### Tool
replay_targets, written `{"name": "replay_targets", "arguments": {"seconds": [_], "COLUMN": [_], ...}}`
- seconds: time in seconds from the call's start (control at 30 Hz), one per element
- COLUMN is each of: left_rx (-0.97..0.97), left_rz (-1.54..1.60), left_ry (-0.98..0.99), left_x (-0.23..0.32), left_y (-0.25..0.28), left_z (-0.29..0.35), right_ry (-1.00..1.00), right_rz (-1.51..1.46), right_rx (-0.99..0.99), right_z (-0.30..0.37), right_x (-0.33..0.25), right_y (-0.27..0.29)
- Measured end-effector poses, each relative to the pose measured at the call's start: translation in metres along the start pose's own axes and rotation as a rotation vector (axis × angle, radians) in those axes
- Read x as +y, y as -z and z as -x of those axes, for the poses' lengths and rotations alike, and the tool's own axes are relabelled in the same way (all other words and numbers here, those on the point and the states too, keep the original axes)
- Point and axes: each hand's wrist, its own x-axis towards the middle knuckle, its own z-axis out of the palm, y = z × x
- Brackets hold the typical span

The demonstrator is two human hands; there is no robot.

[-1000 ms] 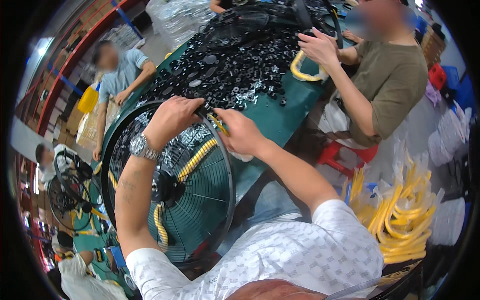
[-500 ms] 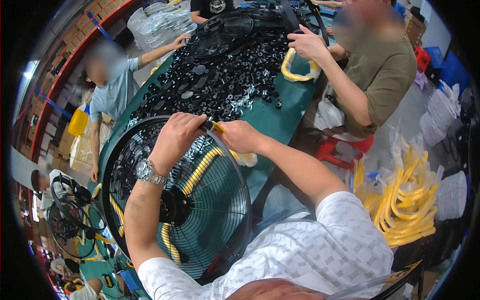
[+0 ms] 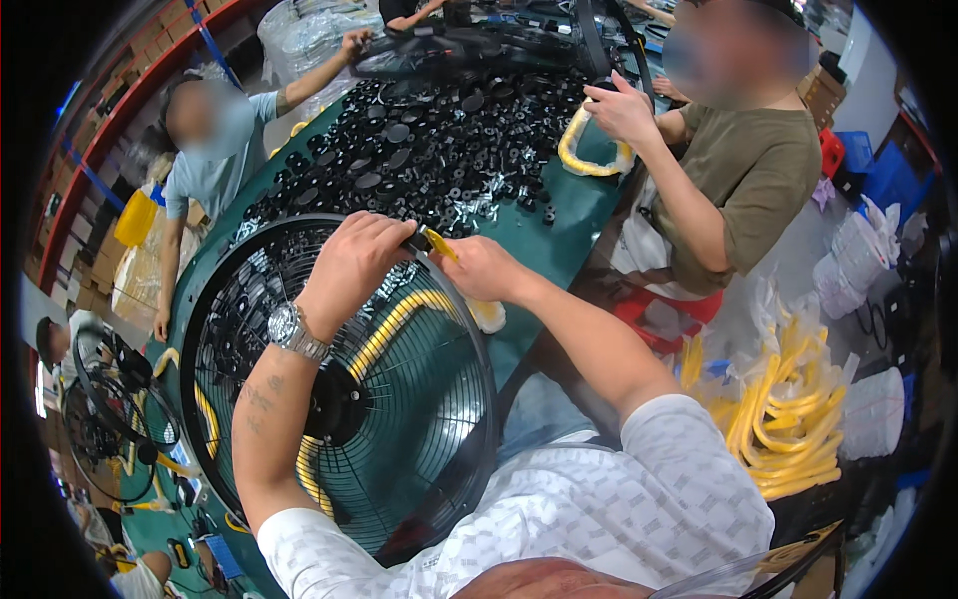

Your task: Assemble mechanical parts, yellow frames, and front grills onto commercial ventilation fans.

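Observation:
In front of me, a large round black fan guard (image 3: 424, 389) of thin wire stands tilted on the table, with a dark hub at its middle. My left hand (image 3: 361, 258), a metal watch at its wrist, is closed over the top of its rim, by a small black piece (image 3: 420, 238). From the right my right hand (image 3: 483, 270) pinches a small yellow piece (image 3: 440, 246) against the same spot; its exact kind does not show. Through the wires I see a curved yellow tube (image 3: 407, 311).
Black round parts (image 3: 399, 150) lie heaped on the green table (image 3: 529, 250). One co-worker (image 3: 215, 150) is at the left, another (image 3: 748, 170) at the right near a yellow loop (image 3: 579, 150). Bagged yellow tubes (image 3: 783, 429) are piled right, past a red stool (image 3: 669, 309).
The left co-worker's hand and the black fan guard over the heap have moved, the guard now blurred. My hands stay at the rim, the yellow piece tilting slightly. The whole view has shifted a little.

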Motion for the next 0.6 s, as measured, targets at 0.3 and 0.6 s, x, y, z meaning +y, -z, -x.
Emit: {"name": "replay_targets", "arguments": {"seconds": [0.3,0.6], "left_rx": [0.009,0.000], "left_rz": [-0.030,0.024], "left_ry": [-0.005,0.010], "left_x": [0.0068,0.0080], "left_y": [0.0014,-0.0023], "left_z": [-0.0040,-0.0038], "right_ry": [0.048,-0.063], "right_rz": [0.028,0.069], "right_rx": [0.043,-0.041], "right_z": [-0.0001,-0.0016], "right_x": [0.0037,-0.0027], "right_y": [-0.0017,0.0051]}}
